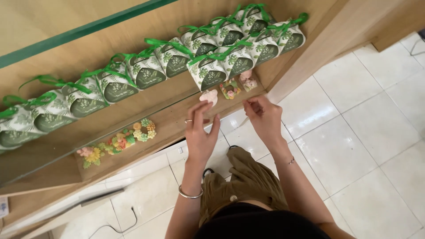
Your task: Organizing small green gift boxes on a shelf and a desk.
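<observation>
Here the left hand [200,132] pinches a pale pink ornament [209,96] at its fingertips above the shelf [172,126].

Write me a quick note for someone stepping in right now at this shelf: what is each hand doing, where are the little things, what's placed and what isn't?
Left hand: fingertips pinch a small pale pink ornament at the wooden shelf's front edge.
Right hand: loosely curled beside it, holding nothing that shows.
Placed: two more small ornaments sit to the right on the shelf; colourful flower-shaped pieces lie further left. Behind stand leaf-print gift boxes tied with green ribbon, one long row plus a few in front at the right.
Left: the pink ornament is not yet released; the shelf stretch between it and the flower pieces holds nothing.
</observation>
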